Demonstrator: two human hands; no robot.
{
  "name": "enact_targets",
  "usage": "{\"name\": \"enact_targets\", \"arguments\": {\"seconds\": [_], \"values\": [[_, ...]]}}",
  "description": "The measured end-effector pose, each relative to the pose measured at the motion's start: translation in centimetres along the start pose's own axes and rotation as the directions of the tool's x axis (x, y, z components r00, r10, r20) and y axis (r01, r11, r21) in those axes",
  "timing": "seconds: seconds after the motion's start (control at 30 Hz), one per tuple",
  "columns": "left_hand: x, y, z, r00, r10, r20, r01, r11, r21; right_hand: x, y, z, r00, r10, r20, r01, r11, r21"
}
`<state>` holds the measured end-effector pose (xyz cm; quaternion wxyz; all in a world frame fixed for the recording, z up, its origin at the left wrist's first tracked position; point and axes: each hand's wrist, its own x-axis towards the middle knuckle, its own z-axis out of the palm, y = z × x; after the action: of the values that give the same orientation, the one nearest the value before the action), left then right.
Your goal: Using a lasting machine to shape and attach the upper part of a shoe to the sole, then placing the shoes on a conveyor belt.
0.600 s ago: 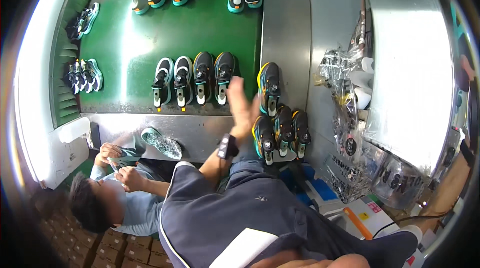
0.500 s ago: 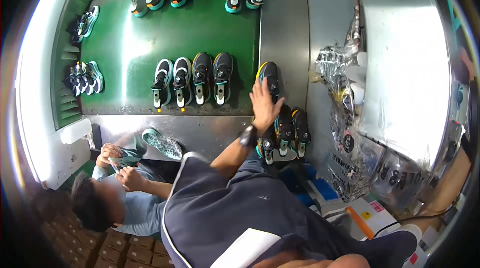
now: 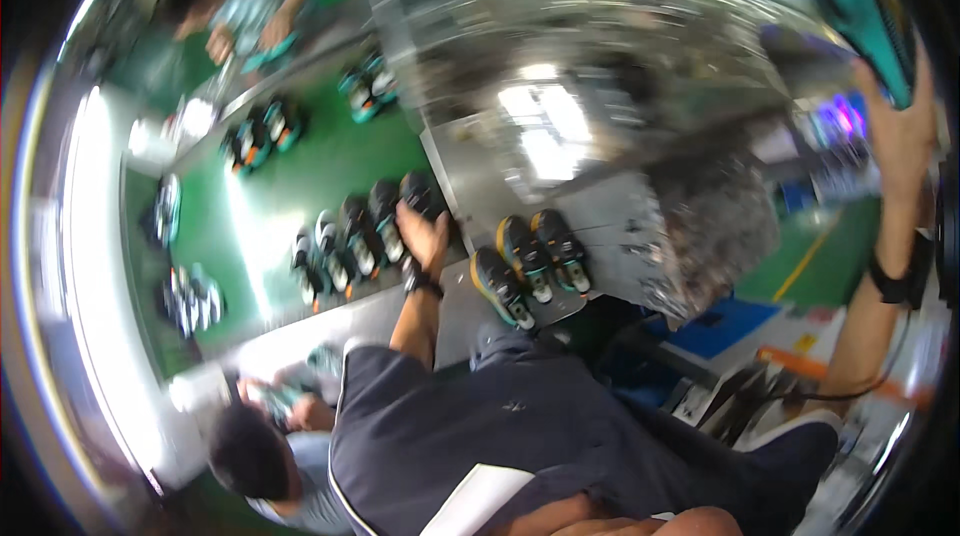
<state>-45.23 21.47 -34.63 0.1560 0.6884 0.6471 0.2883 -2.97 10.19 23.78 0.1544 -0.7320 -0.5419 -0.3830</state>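
Observation:
My left hand [image 3: 425,238] grips a black sneaker [image 3: 418,193] at the right end of a row of sneakers [image 3: 355,226] on the green belt. Its fingers and thumb lie over the middle of the shoe and partly hide it. At the upper right, my raised right hand [image 3: 900,131] is closed around another sneaker [image 3: 850,11], whose teal sole shows. Part of that shoe runs past the picture's rim. Three black sneakers with yellow-orange edges [image 3: 530,261] stand side by side on the metal ledge, right of my left hand.
More sneakers stand at the far side [image 3: 262,134] and left edge of the green belt [image 3: 290,206]. A co-worker [image 3: 255,456] sits at the lower left, handling a teal piece. Another person [image 3: 265,1] is across the belt. Crumpled clear plastic [image 3: 710,226] hangs at the right.
The black sneaker under my left hand has moved left from the metal ledge to the row on the belt. My right hand has come into clear view with a sneaker. The whole view has turned.

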Motion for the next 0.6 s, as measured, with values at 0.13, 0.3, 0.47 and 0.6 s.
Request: {"name": "enact_targets", "arguments": {"seconds": [0.13,0.3,0.47,0.6], "values": [[-3.9,13.9,-7.4,0.972,0.234,0.033,-0.173,0.799,-0.577,-12.8,1.2,-10.4,0.981,-0.076,-0.177,0.098,0.988,0.115],[-16.3,31.8,-16.4,0.012,0.782,0.623,0.890,0.275,-0.363,-28.4,3.4,-19.8,0.988,0.034,0.152,-0.017,0.993,-0.113],[-29.2,41.5,-20.7,-0.682,0.720,0.127,0.728,0.653,0.208,-41.2,-0.3,-26.5,0.988,0.124,0.090,-0.108,0.980,-0.165],[-39.5,43.8,-21.1,-0.716,0.663,0.217,0.685,0.727,0.037,-52.8,-2.1,-34.5,0.687,0.715,0.128,-0.700,0.699,-0.147]]}}
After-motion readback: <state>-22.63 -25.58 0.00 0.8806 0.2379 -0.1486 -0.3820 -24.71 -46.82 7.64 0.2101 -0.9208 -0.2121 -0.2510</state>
